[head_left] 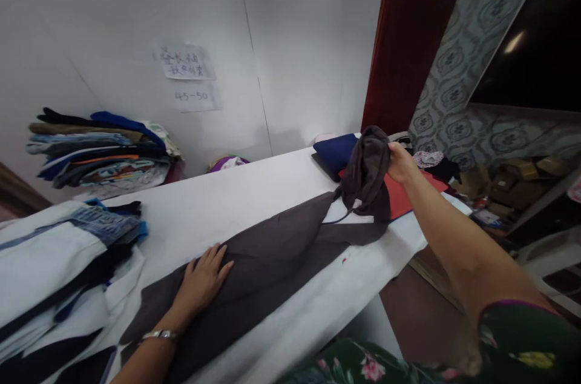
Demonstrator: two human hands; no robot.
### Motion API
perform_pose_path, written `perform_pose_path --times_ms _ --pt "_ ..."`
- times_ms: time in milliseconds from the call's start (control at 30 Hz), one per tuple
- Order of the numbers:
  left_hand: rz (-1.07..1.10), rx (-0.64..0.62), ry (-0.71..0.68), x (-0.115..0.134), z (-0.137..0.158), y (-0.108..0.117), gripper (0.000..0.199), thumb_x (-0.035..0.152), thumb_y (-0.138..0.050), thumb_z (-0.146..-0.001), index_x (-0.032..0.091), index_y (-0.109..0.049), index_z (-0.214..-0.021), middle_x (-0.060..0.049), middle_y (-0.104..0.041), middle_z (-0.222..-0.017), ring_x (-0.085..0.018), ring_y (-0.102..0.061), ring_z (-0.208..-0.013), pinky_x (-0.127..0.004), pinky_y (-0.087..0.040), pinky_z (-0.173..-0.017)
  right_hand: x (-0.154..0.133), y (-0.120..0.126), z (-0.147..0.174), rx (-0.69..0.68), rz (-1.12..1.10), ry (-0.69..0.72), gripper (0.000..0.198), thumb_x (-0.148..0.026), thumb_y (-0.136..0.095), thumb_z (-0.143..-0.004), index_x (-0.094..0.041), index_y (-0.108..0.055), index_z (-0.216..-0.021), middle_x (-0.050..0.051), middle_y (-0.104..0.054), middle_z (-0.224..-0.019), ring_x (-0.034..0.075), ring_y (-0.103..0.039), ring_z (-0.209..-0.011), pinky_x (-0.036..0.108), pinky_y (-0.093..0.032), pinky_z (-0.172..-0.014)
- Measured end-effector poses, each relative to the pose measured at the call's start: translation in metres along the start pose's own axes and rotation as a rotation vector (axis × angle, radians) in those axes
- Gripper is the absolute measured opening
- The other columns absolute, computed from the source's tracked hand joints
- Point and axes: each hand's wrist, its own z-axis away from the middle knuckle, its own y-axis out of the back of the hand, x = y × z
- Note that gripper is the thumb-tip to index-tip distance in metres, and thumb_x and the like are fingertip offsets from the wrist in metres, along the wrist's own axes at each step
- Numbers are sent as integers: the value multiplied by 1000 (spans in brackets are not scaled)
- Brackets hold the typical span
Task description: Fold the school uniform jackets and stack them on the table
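A long dark brown-grey garment (281,251) with a cord lies stretched across the white table; whether it is trousers or a jacket I cannot tell. My left hand (202,278) rests flat on its near left part, fingers extended, a bracelet at the wrist. At the far right end, my right hand (400,163) grips a bunched-up part of the same garment, lifted off the table. White table surface shows through a gap beside the cord. Behind the bunched cloth are a folded navy piece (334,152) and a red-orange cloth (399,196).
A folded clothes stack (104,151) stands at the back left by the wall. Loose white and denim clothes (49,257) cover the table's left end. Handwritten paper signs (188,63) hang on the wall. Cardboard boxes (517,181) and a dark screen (531,51) are at right.
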Motion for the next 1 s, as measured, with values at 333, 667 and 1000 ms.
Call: perform_pose_path --times_ms 333,667,1000 --pt "147 52 57 6 3 11 55 42 -38 -90 13 -49 -136 -16 -39 -149 -30 -34 -139 -51 -30 -110 32 -146 243 -1385 301 422 41 -40 -65 -84 -21 -62 -120 13 -42 -148 25 -24 -143 46 -27 -113" --pt "700 141 209 42 3 60 49 52 -40 -88 16 -64 -112 -10 -67 -115 -24 -62 -104 -35 -46 -95 41 -62 255 -810 390 528 27 -25 -51 -93 -26 -65 -116 9 -60 -130 25 -43 -134 52 -39 -107" --pt "1057 -180 485 99 -48 71 59 58 -67 -69 12 -64 -106 -17 -68 -102 -19 -62 -70 -24 -45 -52 100 25 209 -468 938 337 53 -49 -51 -87 -22 -53 -133 15 -44 -145 32 -39 -135 55 -35 -109"
